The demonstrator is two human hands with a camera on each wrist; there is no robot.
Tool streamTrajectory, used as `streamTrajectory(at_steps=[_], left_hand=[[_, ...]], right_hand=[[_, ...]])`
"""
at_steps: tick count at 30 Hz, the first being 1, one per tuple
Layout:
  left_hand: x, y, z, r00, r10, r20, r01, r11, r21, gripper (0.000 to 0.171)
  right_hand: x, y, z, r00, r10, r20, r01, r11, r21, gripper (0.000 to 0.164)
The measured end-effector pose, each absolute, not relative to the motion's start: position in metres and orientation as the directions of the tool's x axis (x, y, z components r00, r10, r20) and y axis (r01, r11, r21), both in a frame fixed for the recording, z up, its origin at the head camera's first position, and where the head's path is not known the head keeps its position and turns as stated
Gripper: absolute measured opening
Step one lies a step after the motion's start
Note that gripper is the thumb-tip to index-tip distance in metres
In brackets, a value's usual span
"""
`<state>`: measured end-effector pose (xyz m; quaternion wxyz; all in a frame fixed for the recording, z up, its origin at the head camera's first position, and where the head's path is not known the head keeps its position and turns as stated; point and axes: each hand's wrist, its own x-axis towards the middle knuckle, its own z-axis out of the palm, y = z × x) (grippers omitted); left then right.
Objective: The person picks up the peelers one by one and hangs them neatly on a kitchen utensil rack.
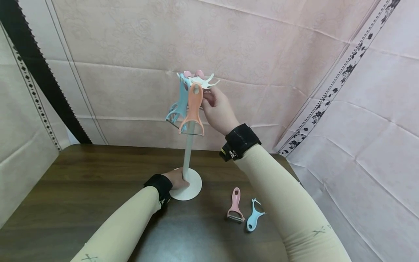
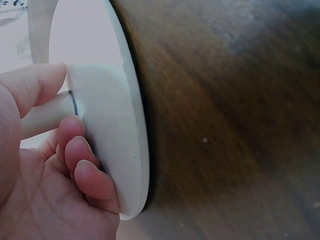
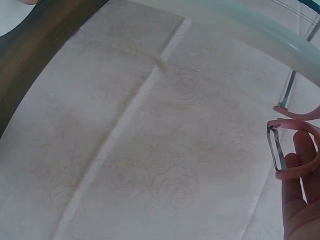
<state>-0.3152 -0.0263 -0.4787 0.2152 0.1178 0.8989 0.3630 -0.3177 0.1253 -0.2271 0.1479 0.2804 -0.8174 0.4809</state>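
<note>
A white stand (image 1: 188,153) rises from a round base (image 1: 194,185), with white hooks (image 1: 207,83) at its top. Around the pole, just above the base, my left hand (image 1: 176,178) curls its thumb and fingers; the left wrist view shows this grip (image 2: 45,165) close up. Blue peelers (image 1: 179,103) and an orange peeler (image 1: 195,100) hang from the hooks, with pink handle ends (image 1: 199,74) behind. Up beside the orange peeler, my right hand (image 1: 217,111) has thumb and fingers together. In the right wrist view its fingers hold a pinkish peeler (image 3: 295,174).
On the brown wooden table (image 1: 108,196) lie a pink peeler (image 1: 235,202) and a light blue peeler (image 1: 253,216), right of the base. Patterned cloth (image 1: 137,91) hangs close behind the table and at both sides.
</note>
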Motion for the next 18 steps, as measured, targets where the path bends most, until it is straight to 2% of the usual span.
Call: streamTrajectory(at_steps=[5, 13, 18], left_hand=[[-0.315, -0.025, -0.478, -0.885, 0.36, -0.296, 0.06, 0.718, 0.694, 0.054], [-0.316, -0.025, -0.482, -0.891, 0.354, -0.286, 0.061, 0.715, 0.697, 0.052], [-0.318, -0.025, -0.486, -0.893, 0.354, -0.278, 0.078, 0.73, 0.679, 0.053]], right_hand=[[-0.314, 0.128, -0.231, -0.782, -0.349, 0.517, -0.624, 0.435, -0.649, 0.023], [-0.308, 0.137, -0.237, -0.806, -0.351, 0.477, -0.591, 0.522, -0.615, 0.019], [-0.31, 0.156, -0.247, -0.842, -0.305, 0.446, -0.533, 0.602, -0.595, 0.028]])
